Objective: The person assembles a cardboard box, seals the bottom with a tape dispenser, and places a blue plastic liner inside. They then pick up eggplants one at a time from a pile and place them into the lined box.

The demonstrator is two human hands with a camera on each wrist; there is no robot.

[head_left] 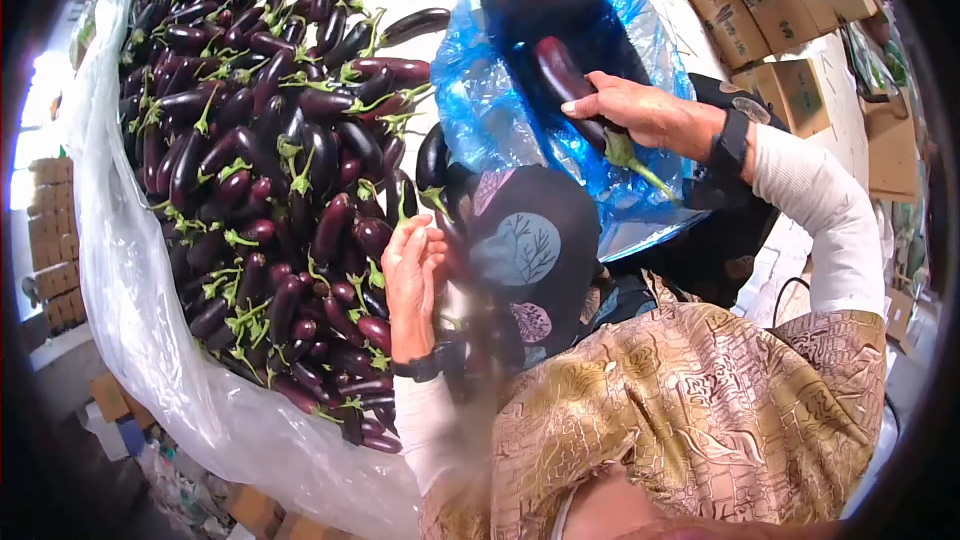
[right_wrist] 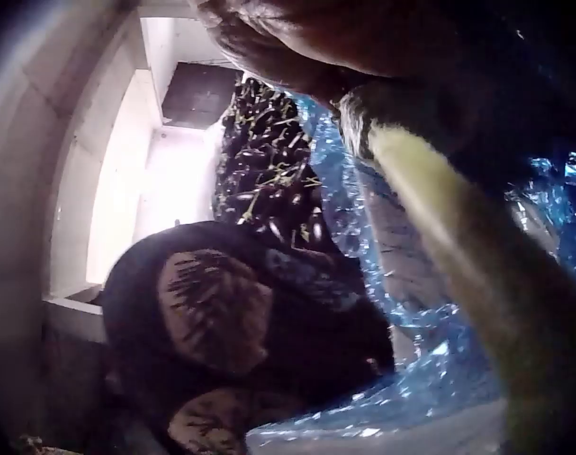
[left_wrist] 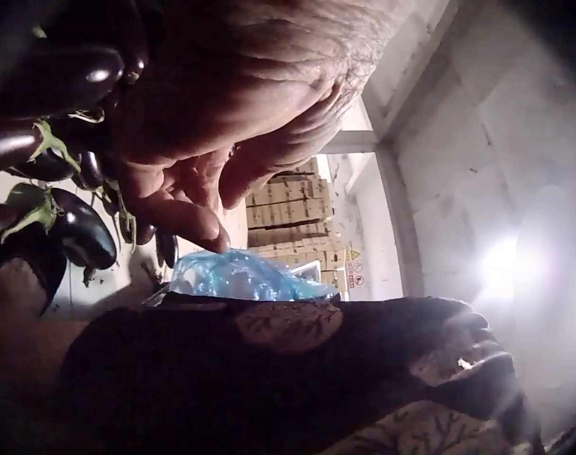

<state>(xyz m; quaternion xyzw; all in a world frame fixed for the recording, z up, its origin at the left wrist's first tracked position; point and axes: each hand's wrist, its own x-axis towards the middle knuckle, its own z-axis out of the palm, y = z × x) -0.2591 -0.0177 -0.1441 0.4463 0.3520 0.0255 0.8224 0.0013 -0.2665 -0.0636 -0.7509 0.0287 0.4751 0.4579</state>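
Note:
My right hand (head_left: 650, 110) grips a long dark purple eggplant (head_left: 560, 68) by its stem half, over a box lined with a blue plastic bag (head_left: 470, 90). The green stem (head_left: 640, 165) points down toward me; in the right wrist view the same stem (right_wrist: 430, 180) looms pale and close. Beside the eggplant pile (head_left: 270, 140), my left hand (head_left: 408, 275) is raised near my knee, fingers loosely bent and holding nothing. In the left wrist view, that hand (left_wrist: 241, 123) hangs above the patterned trouser leg (left_wrist: 288, 327), with several eggplants (left_wrist: 80, 227) at its side.
Clear plastic sheeting (head_left: 150, 290) borders the pile on the left. A few loose eggplants, one at the top (head_left: 415, 25), lie near the blue bag. Cardboard boxes (head_left: 775, 0) are stacked at the upper right, and more cartons (head_left: 55, 240) stand at the far left.

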